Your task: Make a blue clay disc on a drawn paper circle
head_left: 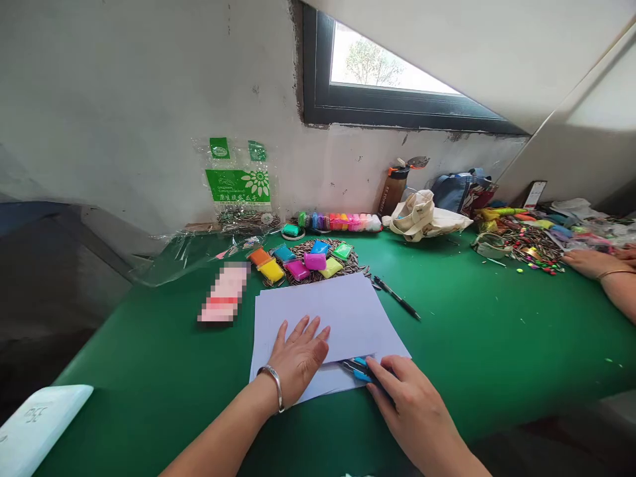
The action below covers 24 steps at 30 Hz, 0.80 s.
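Observation:
White paper sheets (pixel 332 305) lie on the green table in front of me, slightly out of line with each other. My left hand (pixel 299 354) is spread flat on the top sheet, a silver bangle on its wrist. At the sheets' near right part, my right hand (pixel 405 391) is closed on a blue-and-black tool that looks like scissors (pixel 358 370). Its tip points left, at the near edge of the top sheet, with another sheet showing below. My fingers partly hide the tool's handle.
Behind the paper, colourful clay packets (pixel 298 268) rest on a pile of striped seeds. A black pen (pixel 397 298) lies to the right. Farther back stand a brown bottle (pixel 392 191) and a cloth bag (pixel 422 215). Another person's hand (pixel 589 263) rests at far right.

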Each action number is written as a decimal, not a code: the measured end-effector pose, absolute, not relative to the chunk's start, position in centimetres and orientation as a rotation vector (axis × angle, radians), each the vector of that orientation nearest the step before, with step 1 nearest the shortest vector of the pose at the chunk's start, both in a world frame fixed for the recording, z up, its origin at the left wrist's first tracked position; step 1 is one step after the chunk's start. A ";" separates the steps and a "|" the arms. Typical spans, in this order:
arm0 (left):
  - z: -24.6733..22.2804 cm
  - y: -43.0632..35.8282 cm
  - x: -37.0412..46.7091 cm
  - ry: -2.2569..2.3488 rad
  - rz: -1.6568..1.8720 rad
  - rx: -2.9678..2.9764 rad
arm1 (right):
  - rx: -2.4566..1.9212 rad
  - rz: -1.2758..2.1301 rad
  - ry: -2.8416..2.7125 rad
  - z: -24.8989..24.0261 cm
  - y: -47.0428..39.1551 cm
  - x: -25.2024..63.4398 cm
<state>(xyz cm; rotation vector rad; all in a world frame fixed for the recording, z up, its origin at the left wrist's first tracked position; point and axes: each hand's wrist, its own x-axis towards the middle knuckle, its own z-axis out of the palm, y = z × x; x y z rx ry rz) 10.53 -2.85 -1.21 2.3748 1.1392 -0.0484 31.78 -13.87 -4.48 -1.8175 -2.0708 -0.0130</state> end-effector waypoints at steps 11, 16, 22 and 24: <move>-0.8 -2.8 10.6 1.157 -0.047 2.314 | -1.690 0.050 -2.122 -3.7 -12.8 29.0; -0.8 -2.8 10.6 1.150 -0.041 2.285 | -1.690 0.051 -2.138 -3.5 -12.4 28.5; -1.1 -2.5 10.6 1.143 -0.047 2.216 | -1.642 0.087 -2.160 -3.7 -12.7 27.8; -1.4 -2.3 10.6 1.149 -0.039 2.175 | -1.649 0.080 -2.149 -3.7 -12.6 27.5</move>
